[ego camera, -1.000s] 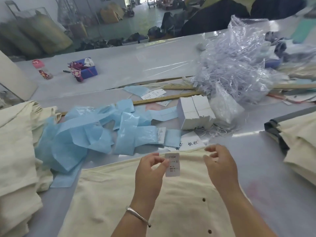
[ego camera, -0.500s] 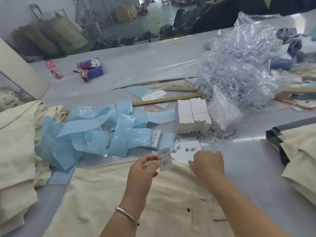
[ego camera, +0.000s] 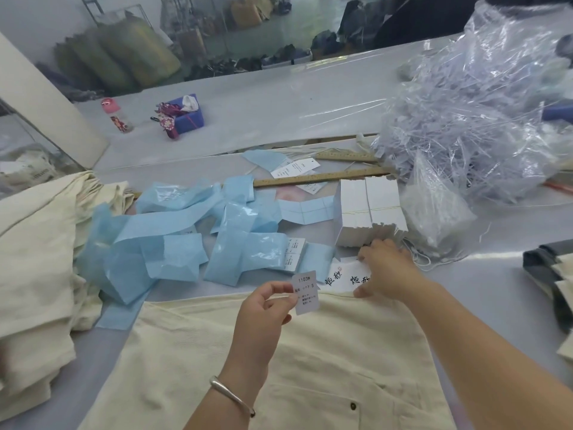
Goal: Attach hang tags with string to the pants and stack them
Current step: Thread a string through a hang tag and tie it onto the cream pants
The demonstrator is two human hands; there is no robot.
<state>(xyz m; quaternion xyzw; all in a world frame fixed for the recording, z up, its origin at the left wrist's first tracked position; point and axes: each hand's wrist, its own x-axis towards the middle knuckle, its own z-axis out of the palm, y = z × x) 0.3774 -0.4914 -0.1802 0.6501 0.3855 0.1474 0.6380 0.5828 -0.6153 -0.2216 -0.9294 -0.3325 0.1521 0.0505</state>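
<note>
Where the pale surface (ego camera: pixel 279 119) reaches its left edge, a heap of cream pants (ego camera: pixel 34 259) lies folded and piled, its near side touching a scatter of light blue paper strips (ego camera: pixel 173 240) that spreads toward the middle. Beyond the strips, farther back, stand a small pink-capped bottle (ego camera: pixel 116 116) and a blue box (ego camera: pixel 187 117) stuffed with bright bits. Nearer the camera, one pair of cream pants (ego camera: pixel 279 352) lies flat across the front of the surface, waistband toward the strips. Above that waistband the left hand (ego camera: pixel 263 315), a silver bangle (ego camera: pixel 231 395) on its wrist, pinches a small white hang tag (ego camera: pixel 306 293) between thumb and forefinger by the tag's left edge, holding it upright with its printed face to the camera. Behind it, two wooden rulers (ego camera: pixel 322 178) lie lengthwise, loose tags between them. Just right of the tag, the right hand (ego camera: pixel 384 268) rests on a white card with black brush lettering (ego camera: pixel 344 276), fingers curled at the card's edge, thumb low at the waistband; whether it grips the card I cannot tell. Close behind that hand stands a banded block of white tags (ego camera: pixel 369 212), next to a clear bag (ego camera: pixel 434 212) with white string (ego camera: pixel 421 259) trailing out. A large tangle of clear plastic fasteners (ego camera: pixel 471 119) rises behind the bag. At the far right edge lies another stack of folded pants (ego camera: pixel 555 274).
</note>
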